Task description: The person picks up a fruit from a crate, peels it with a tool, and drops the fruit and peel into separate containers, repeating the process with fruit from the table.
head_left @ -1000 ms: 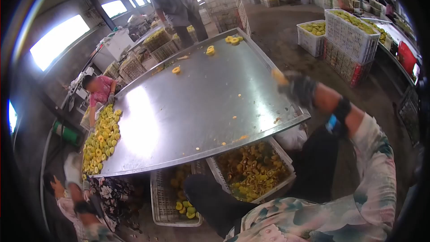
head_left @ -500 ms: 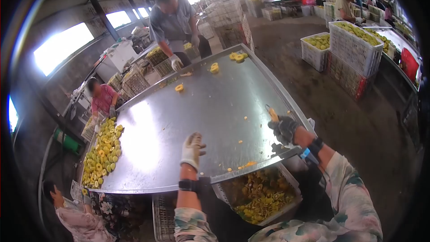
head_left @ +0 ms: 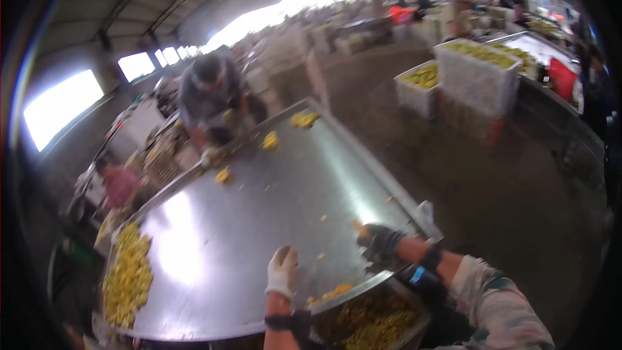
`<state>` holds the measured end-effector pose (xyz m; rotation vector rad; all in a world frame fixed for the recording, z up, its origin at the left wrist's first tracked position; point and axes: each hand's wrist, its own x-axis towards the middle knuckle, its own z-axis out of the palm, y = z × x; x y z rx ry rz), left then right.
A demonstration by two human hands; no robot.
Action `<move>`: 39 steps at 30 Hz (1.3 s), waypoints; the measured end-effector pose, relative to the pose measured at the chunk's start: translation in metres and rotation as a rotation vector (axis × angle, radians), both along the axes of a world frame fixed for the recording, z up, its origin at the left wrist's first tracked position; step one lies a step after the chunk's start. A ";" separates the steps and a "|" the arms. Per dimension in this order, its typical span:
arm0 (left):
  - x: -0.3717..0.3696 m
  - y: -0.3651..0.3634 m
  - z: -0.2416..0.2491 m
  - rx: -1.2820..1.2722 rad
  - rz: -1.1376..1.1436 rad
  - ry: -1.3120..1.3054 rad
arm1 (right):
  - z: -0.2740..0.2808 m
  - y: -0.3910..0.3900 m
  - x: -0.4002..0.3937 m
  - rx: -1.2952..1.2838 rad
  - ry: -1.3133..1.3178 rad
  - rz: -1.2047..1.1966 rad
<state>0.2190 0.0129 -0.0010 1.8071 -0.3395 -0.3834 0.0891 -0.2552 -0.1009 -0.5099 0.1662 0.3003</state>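
Observation:
My left hand [head_left: 282, 271], in a white glove, hovers over the near part of the metal table [head_left: 246, 233]. Its fingers are curled together, and I see nothing in them. My right hand [head_left: 381, 241], in a dark grey glove, is closed around a small tool with a tan handle [head_left: 358, 225]; blur hides its tip. Orange-yellow scraps [head_left: 337, 291] lie at the near edge between the hands. Below that edge stands a crate [head_left: 422, 323] of cut fruit pieces.
Halved yellow-green fruit [head_left: 129, 279] is heaped at the table's left end. A few yellow pieces [head_left: 270, 140] lie toward the far side. One person [head_left: 210, 87] leans over the far edge, another [head_left: 121, 185] is at the left. Full white crates [head_left: 476, 81] stand at the right.
The view has swung, so the table sits lower and further left. My left hand's fingers have gone from spread to curled. My right hand still holds the tool. The far person bends lower.

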 end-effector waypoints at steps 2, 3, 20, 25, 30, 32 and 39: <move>-0.001 -0.008 -0.002 0.019 -0.018 -0.014 | 0.056 0.021 -0.005 -0.904 0.013 -0.156; -0.009 -0.011 0.006 0.045 -0.010 -0.004 | 0.081 0.026 -0.013 -0.566 0.175 -0.149; -0.019 -0.028 -0.009 0.125 -0.103 -0.093 | 0.102 0.037 -0.023 -1.159 0.152 -0.080; -0.010 -0.029 -0.032 0.156 -0.148 -0.156 | 0.105 0.040 -0.022 -1.044 0.132 -0.078; -0.015 -0.033 -0.032 0.202 -0.186 -0.194 | 0.112 0.044 -0.022 -1.042 0.190 -0.017; -0.023 -0.034 -0.024 0.235 -0.221 -0.204 | 0.110 0.047 -0.023 -1.003 0.194 -0.043; -0.040 -0.040 -0.024 0.424 -0.524 -0.346 | 0.082 0.047 -0.009 -1.070 0.061 -0.065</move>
